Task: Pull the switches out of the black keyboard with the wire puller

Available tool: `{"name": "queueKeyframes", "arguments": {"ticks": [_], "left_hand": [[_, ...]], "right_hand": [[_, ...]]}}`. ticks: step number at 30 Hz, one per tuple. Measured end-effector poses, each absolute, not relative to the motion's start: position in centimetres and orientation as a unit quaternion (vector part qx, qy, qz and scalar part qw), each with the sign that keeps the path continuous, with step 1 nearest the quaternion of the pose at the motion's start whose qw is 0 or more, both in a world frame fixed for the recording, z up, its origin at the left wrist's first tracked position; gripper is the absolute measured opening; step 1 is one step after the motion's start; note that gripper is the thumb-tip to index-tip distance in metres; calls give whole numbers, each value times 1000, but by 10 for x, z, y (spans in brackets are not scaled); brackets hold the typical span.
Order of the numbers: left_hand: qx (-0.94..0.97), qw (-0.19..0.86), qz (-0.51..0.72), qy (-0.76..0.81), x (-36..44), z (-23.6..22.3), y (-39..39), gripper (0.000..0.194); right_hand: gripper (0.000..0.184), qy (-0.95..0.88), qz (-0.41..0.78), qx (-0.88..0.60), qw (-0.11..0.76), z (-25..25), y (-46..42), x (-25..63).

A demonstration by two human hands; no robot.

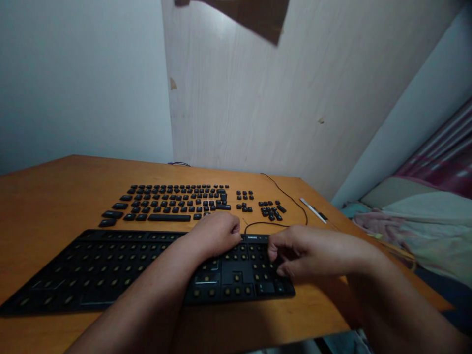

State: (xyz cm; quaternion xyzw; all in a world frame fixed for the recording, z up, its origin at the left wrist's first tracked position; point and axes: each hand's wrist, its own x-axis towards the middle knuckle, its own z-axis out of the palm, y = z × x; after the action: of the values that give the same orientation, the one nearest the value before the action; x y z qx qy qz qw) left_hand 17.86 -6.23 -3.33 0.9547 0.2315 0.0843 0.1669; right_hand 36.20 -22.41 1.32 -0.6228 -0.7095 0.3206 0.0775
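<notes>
A black keyboard [129, 265] lies along the front of the table, most of its keys stripped so that the small yellowish key stems show. At its lower right corner, two black keycaps [266, 287] sit in the number pad. My left hand [217, 232] rests on the upper middle of the keyboard with fingers curled in; anything inside them is hidden. Over the right edge of the number pad, my right hand [306, 251] has its thumb and bent fingers close together. Whether a keycap is between them is too dark to tell.
Loose black keycaps [179, 203] lie in rows behind the keyboard, with the long space bar [169, 217] in front. A smaller pile of keycaps [272, 211] is at the right. The cable [295, 200] curves behind it, near a white strip [312, 210]. A wall stands behind the wooden table [37, 189].
</notes>
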Motion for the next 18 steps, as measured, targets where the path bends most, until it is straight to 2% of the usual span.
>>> {"name": "queueKeyframes", "arguments": {"ticks": [4, 13, 16, 18], "left_hand": [[956, 158, 79, 234, 178, -30, -64, 17], [958, 138, 119, 222, 179, -28, -69, 15], [958, 163, 142, 191, 180, -26, -71, 14], [955, 192, 155, 165, 180, -25, -74, 15]], "right_hand": [[18, -693, 301, -651, 77, 0, -238, 361], [13, -620, 373, -672, 153, -22, -252, 362], [14, -613, 351, -678, 205, -22, -249, 360], [20, -602, 327, -678, 264, -24, -245, 357]]}}
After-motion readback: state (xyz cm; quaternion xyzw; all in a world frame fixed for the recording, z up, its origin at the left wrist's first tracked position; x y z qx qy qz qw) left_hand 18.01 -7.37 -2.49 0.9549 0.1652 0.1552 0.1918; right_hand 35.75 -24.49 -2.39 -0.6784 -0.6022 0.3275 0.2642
